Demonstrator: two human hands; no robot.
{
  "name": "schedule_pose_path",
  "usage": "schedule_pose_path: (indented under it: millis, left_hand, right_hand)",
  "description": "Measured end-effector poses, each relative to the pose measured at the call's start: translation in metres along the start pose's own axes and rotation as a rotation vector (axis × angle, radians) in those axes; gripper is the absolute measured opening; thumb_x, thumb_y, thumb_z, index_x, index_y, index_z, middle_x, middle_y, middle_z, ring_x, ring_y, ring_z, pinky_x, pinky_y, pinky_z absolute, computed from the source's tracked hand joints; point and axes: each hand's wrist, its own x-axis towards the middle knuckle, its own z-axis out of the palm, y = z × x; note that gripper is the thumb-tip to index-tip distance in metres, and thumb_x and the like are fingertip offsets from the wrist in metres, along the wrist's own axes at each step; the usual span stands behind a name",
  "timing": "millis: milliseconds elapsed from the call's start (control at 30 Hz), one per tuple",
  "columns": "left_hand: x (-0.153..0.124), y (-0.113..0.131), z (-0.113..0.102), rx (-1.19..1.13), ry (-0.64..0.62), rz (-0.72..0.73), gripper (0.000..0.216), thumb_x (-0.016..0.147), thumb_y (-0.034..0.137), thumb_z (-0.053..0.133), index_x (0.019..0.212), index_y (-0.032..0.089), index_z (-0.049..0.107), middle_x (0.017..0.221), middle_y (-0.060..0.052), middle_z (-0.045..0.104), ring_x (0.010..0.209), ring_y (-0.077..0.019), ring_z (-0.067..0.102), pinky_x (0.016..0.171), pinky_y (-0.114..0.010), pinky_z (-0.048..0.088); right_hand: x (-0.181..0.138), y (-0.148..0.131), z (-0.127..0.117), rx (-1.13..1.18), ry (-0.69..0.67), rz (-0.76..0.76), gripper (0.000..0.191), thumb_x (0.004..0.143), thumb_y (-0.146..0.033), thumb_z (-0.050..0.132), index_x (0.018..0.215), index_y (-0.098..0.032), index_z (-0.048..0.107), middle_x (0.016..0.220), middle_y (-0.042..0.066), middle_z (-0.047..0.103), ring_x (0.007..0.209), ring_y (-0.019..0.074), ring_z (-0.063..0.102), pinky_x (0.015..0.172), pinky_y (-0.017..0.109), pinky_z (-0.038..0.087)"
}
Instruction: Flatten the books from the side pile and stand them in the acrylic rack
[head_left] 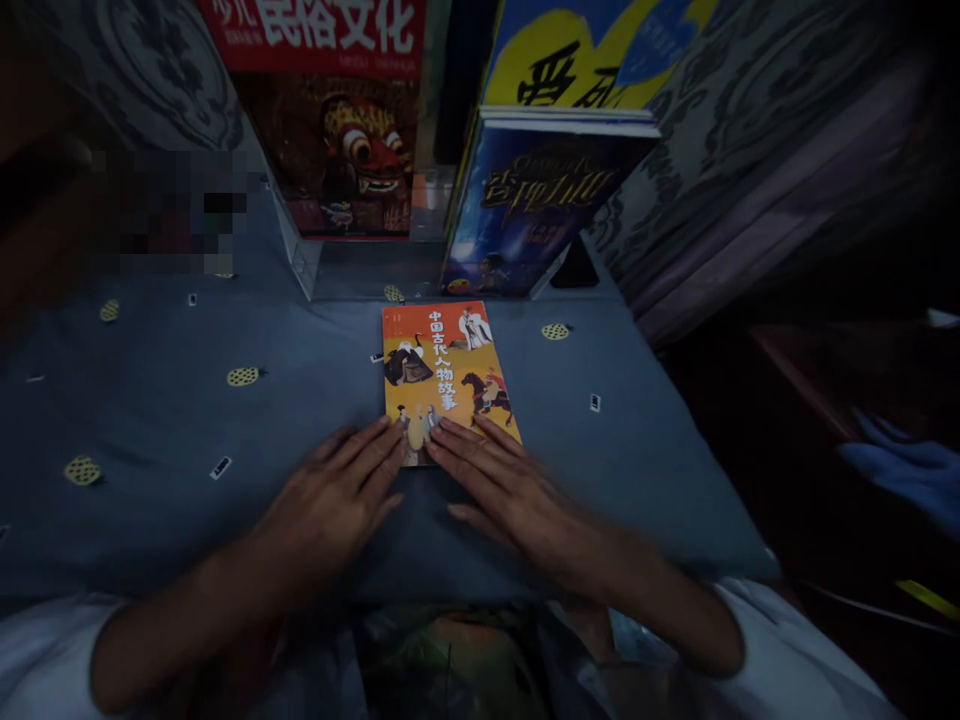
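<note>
An orange picture book (444, 370) with Chinese lettering lies flat on a blue patterned cloth (187, 420). My left hand (337, 495) rests flat on the cloth, its stretched fingertips touching the book's near left corner. My right hand (510, 485) lies flat too, fingers spread over the book's near edge. Neither hand grips anything.
Behind the book stand a red book with a mask picture (341, 130) and a blue book (525, 200) in a clear holder, with a yellow-and-blue one (592, 50) above. A dark patterned wall (750, 150) rises at the right. A blurred patch (169, 210) covers the left.
</note>
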Motion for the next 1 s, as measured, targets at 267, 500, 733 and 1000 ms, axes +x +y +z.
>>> schedule_pose_path:
  millis: [267, 500, 733, 1000]
  left_hand:
    - [0.055, -0.043, 0.011, -0.056, -0.095, -0.07, 0.044, 0.105, 0.029, 0.04, 0.14, 0.006, 0.055, 0.147, -0.018, 0.057, 0.139, -0.0279, 0.053, 0.111, -0.044, 0.048]
    - [0.091, -0.07, 0.026, -0.044, -0.114, -0.158, 0.042, 0.104, 0.03, 0.043, 0.137, 0.008, 0.056, 0.144, -0.019, 0.059, 0.134, -0.0274, 0.057, 0.111, -0.044, 0.047]
    - [0.093, -0.077, 0.046, -0.013, 0.037, -0.361, 0.039, 0.102, 0.03, 0.045, 0.135, 0.015, 0.057, 0.145, -0.019, 0.056, 0.131, -0.0295, 0.056, 0.104, -0.048, 0.051]
    - [0.085, -0.077, 0.059, -0.209, 0.17, -0.415, 0.042, 0.101, 0.031, 0.046, 0.137, 0.014, 0.057, 0.135, -0.019, 0.064, 0.13, -0.0318, 0.058, 0.108, -0.056, 0.046]
  right_hand:
    - [0.04, 0.045, -0.006, 0.043, -0.039, 0.094, 0.046, 0.103, -0.031, 0.05, 0.147, -0.016, 0.052, 0.15, 0.018, 0.055, 0.146, 0.0273, 0.045, 0.12, 0.058, 0.036]
    - [0.062, 0.089, 0.0, 0.001, 0.014, 0.201, 0.047, 0.104, -0.034, 0.045, 0.146, -0.014, 0.053, 0.154, 0.018, 0.051, 0.149, 0.0282, 0.041, 0.122, 0.059, 0.032]
    - [0.052, 0.103, 0.01, -0.02, 0.162, 0.322, 0.054, 0.102, -0.034, 0.046, 0.151, -0.011, 0.046, 0.157, 0.022, 0.045, 0.151, 0.0322, 0.036, 0.119, 0.058, 0.038]
    - [0.047, 0.092, 0.015, -0.02, 0.214, 0.451, 0.052, 0.102, -0.032, 0.044, 0.15, -0.011, 0.049, 0.157, 0.023, 0.044, 0.142, 0.033, 0.05, 0.114, 0.052, 0.047]
